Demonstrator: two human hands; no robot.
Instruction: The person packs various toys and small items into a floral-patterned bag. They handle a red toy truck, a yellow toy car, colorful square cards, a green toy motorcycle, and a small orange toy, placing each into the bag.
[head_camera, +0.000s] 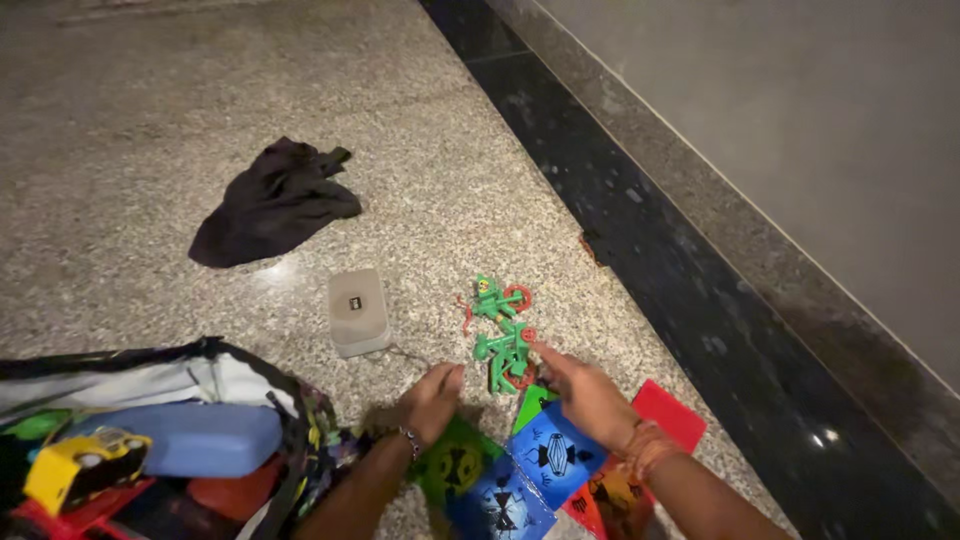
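My right hand (588, 395) reaches forward with its index finger touching a green toy figure with red wheels (508, 355) on the speckled stone floor. A second green and red toy figure (493, 299) lies just beyond it. My left hand (430, 400) rests low over the floor with its fingers curled; I cannot tell whether it holds anything. Beneath both wrists lie coloured square cards: a blue card (553, 452), a green card (452, 465) and a red card (668, 412).
A small pale square box (357, 311) sits left of the toys. A dark crumpled cloth (272, 204) lies farther out. An open bag (190, 425) at lower left holds a yellow toy car (85, 462) and a blue case. A dark stone skirting (700, 290) runs along the right wall.
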